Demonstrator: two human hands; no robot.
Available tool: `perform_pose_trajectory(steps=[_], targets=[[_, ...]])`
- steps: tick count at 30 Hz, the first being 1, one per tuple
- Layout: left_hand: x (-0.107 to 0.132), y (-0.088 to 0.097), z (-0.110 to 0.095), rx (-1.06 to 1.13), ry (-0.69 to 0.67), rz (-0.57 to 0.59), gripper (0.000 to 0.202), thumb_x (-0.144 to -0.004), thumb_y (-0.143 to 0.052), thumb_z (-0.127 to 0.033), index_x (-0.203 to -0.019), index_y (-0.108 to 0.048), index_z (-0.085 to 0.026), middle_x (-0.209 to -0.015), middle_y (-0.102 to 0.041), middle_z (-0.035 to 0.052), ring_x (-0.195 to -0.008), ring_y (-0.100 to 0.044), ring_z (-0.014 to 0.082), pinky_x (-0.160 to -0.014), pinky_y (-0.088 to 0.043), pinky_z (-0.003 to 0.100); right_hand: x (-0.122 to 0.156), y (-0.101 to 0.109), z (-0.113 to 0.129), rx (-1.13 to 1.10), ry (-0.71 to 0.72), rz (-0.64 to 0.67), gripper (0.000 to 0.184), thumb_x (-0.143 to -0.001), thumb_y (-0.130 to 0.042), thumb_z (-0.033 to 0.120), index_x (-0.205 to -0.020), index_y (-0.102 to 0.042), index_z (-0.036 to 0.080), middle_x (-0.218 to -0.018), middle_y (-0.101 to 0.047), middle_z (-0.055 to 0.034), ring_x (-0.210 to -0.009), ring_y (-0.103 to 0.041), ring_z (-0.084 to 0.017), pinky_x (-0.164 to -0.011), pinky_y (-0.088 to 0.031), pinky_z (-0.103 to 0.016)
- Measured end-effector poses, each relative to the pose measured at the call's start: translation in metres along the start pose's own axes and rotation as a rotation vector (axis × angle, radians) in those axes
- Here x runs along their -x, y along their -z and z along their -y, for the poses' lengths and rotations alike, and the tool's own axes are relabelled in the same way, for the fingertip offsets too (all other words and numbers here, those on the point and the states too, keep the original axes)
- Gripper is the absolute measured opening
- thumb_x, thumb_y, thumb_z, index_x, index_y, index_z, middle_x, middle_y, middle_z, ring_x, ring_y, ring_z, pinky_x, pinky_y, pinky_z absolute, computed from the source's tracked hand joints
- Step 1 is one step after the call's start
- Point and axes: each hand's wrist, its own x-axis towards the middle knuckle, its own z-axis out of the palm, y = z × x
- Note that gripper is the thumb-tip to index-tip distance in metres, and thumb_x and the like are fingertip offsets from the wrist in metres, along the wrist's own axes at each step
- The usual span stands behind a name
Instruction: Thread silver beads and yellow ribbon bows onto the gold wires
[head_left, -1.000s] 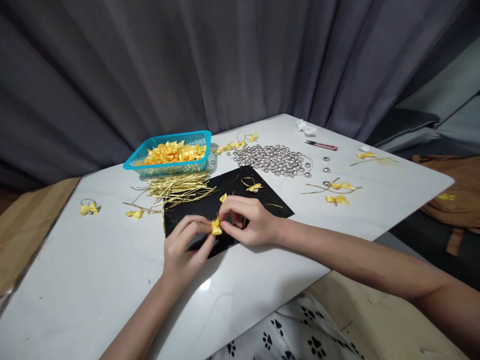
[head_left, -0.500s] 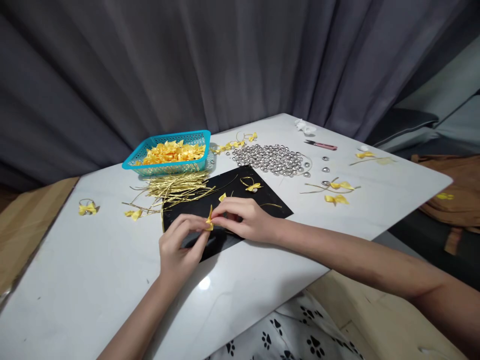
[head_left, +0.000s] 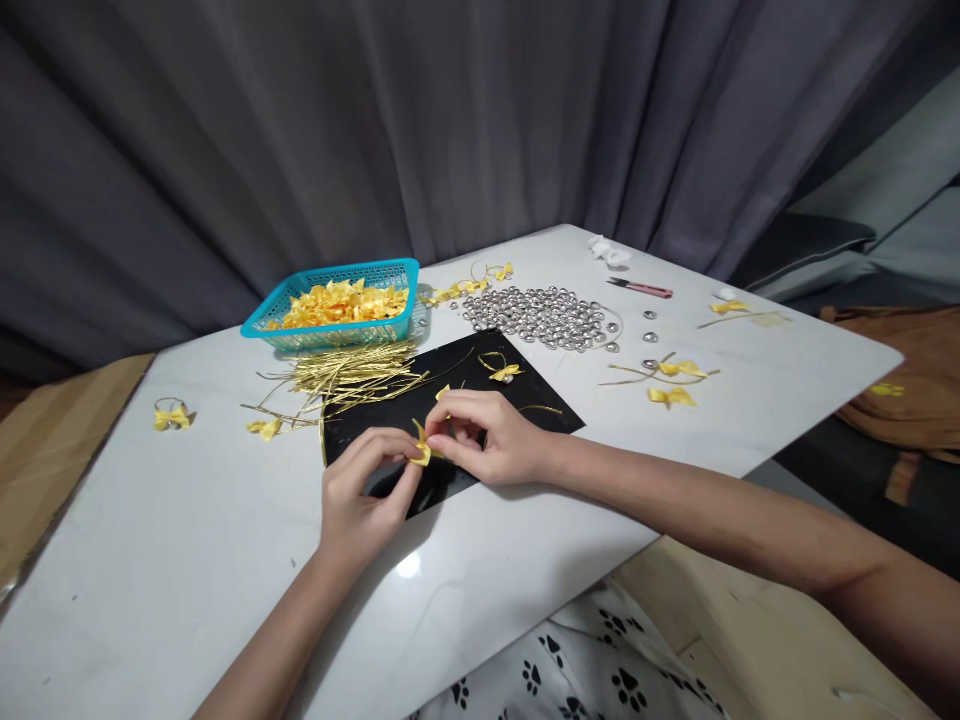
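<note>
Over the black mat (head_left: 450, 365), my left hand (head_left: 369, 485) pinches a small yellow ribbon bow (head_left: 422, 456) between thumb and forefinger. A short gold twist tie (head_left: 418, 430) sticks up from the bow. My right hand (head_left: 487, 438) is closed at the bow's right side, thumb against forefinger; what lies between those fingertips is too small to make out. Behind the right fingers another yellow bow (head_left: 444, 392) partly shows on the mat. Farther back on it lies a bow with a silver bell (head_left: 507, 375) and a looped tie.
A turquoise basket (head_left: 330, 332) of yellow bows stands behind a heap of gold twist ties (head_left: 352, 370). Many silver bells (head_left: 540, 315) lie in the middle. Thread snips (head_left: 639, 288) and loose bows (head_left: 672, 397) lie to the right, a finished-looking bow (head_left: 172, 417) far left.
The bow has turned slightly in my left fingers, and its upright gold tie now leans more to the left. My right fingers have shifted a little; the view has moved slightly.
</note>
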Motion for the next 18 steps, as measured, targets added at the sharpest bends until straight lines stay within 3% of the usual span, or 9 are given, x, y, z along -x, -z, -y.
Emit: perform_pose_trajectory(steps=[6, 14, 18], targets=[[0.0016, -0.0003, 0.0037, 0.001, -0.009, 0.015, 0.012, -0.075, -0.057, -0.004, -0.075, -0.054, -0.016, -0.077, -0.059, 0.0028, -0.072, -0.057, 0.0107, -0.061, -0.048, 0.02, -0.0004, -0.0021, -0.0018, -0.002, -0.079, 0.019, 0.013, -0.082, -0.058, 0.02, -0.077, -0.062, 0.009, -0.063, -0.053, 0.0005, -0.048, -0.039, -0.003, -0.047, -0.033, -0.017], [0.0006, -0.0008, 0.003, -0.032, -0.036, 0.042, 0.013, -0.077, -0.056, -0.003, -0.08, -0.059, -0.015, -0.08, -0.06, 0.0038, -0.074, -0.058, 0.011, -0.065, -0.049, 0.021, -0.0014, -0.0004, 0.0022, 0.03, -0.1, 0.063, 0.011, -0.084, -0.049, 0.014, -0.077, -0.055, 0.009, -0.062, -0.047, 0.0014, -0.05, -0.039, -0.004, -0.049, -0.032, -0.017], [-0.0001, -0.0002, 0.0018, -0.04, -0.05, 0.04, 0.011, -0.077, -0.055, -0.005, -0.077, -0.059, -0.015, -0.079, -0.06, 0.0038, -0.073, -0.059, 0.0114, -0.064, -0.048, 0.021, -0.0008, -0.0019, 0.0, -0.027, -0.114, 0.043, 0.011, -0.081, -0.054, 0.017, -0.075, -0.055, 0.009, -0.064, -0.049, 0.0012, -0.047, -0.037, -0.002, -0.046, -0.032, -0.016]])
